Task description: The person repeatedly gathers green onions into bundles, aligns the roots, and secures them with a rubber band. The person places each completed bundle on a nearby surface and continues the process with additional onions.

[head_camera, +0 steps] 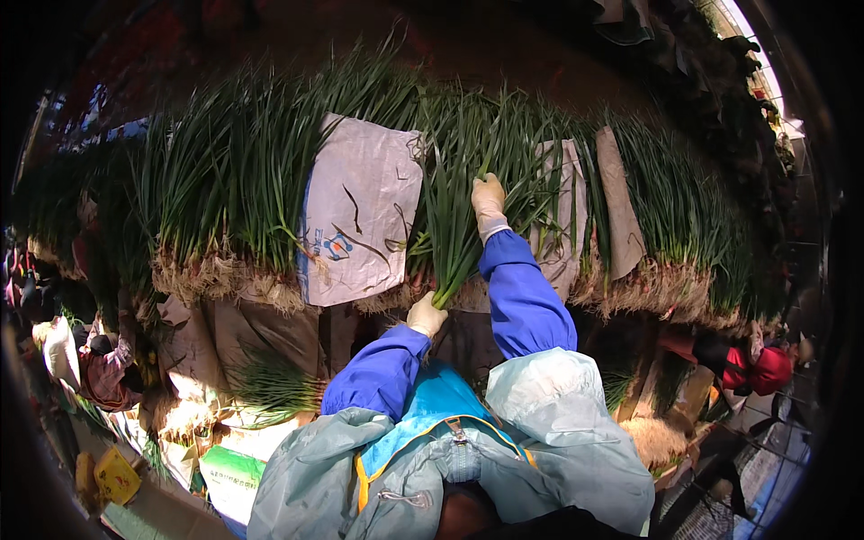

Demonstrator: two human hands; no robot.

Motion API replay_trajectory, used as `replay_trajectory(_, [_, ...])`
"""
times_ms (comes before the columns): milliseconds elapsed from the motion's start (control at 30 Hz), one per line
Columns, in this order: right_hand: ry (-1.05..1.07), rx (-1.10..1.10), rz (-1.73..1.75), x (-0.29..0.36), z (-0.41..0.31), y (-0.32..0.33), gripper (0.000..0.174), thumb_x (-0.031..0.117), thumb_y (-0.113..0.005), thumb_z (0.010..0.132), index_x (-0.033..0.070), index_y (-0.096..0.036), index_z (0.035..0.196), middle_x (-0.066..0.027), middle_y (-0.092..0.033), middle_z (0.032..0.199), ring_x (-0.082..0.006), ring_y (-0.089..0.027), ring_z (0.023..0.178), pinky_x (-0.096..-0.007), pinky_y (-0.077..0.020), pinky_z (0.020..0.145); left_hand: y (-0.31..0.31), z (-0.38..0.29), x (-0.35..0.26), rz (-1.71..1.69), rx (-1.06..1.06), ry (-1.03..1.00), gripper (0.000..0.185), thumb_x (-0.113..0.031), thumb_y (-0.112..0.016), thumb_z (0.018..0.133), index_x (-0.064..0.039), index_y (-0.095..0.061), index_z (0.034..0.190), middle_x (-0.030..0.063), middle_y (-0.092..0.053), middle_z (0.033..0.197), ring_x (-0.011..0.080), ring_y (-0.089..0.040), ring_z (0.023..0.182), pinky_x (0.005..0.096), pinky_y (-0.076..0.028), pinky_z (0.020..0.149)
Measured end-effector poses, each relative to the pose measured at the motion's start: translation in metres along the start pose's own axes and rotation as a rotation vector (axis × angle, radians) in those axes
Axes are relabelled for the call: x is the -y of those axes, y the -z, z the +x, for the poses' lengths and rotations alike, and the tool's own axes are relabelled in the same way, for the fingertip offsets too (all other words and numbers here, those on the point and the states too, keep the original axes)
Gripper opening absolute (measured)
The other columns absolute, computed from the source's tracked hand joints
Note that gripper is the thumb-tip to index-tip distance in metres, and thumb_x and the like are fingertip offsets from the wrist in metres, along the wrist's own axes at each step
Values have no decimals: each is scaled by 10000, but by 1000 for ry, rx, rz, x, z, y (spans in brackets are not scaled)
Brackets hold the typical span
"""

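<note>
My left hand (427, 315), in a pale glove, is shut around the lower ends of a bunch of green onions (453, 250). The long leaves of this bunch fan upward, away from me. Higher up, my right hand (489, 197), gloved too, is closed on a green onion stalk (485, 164) among the leaves of the pile. Behind both hands lies a long bank of green onions (229, 169), its pale roots (196, 273) facing me. A white woven sack (368, 202) with dark leaf scraps on it covers part of the bank, left of my hands.
More sacking (619, 202) lies over the onions at the right. Below left are a loose onion bunch (280, 388) and a green-and-white bag (231, 476). A yellow container (117, 476) stands at lower left. People work at the left (108, 368) and right (756, 368).
</note>
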State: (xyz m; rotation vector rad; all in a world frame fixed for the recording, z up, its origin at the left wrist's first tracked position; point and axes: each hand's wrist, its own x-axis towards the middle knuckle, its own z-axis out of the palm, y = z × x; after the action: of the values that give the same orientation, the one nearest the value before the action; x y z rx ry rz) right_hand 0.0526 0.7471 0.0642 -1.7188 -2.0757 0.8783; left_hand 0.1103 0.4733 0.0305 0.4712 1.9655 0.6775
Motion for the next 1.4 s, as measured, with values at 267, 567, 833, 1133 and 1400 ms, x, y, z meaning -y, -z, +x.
replay_trajectory(267, [266,62,-270,-33,61,33,310,305,-419,897,42,-577,944,-215,-621,848,-389,-596,788,-478,-461,719,58,-31,-8,67,254,-118,545,-245,-668,693,-42,-530,1180,176,-650,935,305,-638,861,370,-490,763])
replay_trajectory(567, [10,94,-524,-50,111,167,379,320,-397,885,77,-570,1118,-243,-593,1084,-414,-555,1029,-489,-435,880,146,-85,-104,-202,687,-6,310,-69,-650,747,-33,-541,1035,48,-570,673,105,-506,494,240,-404,432])
replay_trajectory(833, [247,-487,990,-121,42,446,244,168,-475,939,-16,-605,1034,67,-300,517,-39,-257,399,-217,-308,423,152,-73,-95,-749,819,24,389,-88,-681,753,-32,-508,1097,116,-641,866,197,-633,689,301,-533,546])
replay_trajectory(1133, [-316,653,1108,-143,-167,174,308,282,-505,942,9,-594,1055,73,-323,560,-36,-282,432,-215,-296,444,35,-10,-80,-1259,888,266,175,-143,-572,835,-38,-553,974,75,-601,865,272,-619,753,436,-540,667])
replay_trajectory(1400, [-265,633,801,-88,-165,122,143,186,-600,855,54,-579,908,-16,-573,722,-122,-566,619,-271,-461,566,24,-23,-82,-1075,690,363,266,-206,-581,859,-15,-589,1045,89,-646,893,248,-629,691,384,-535,697])
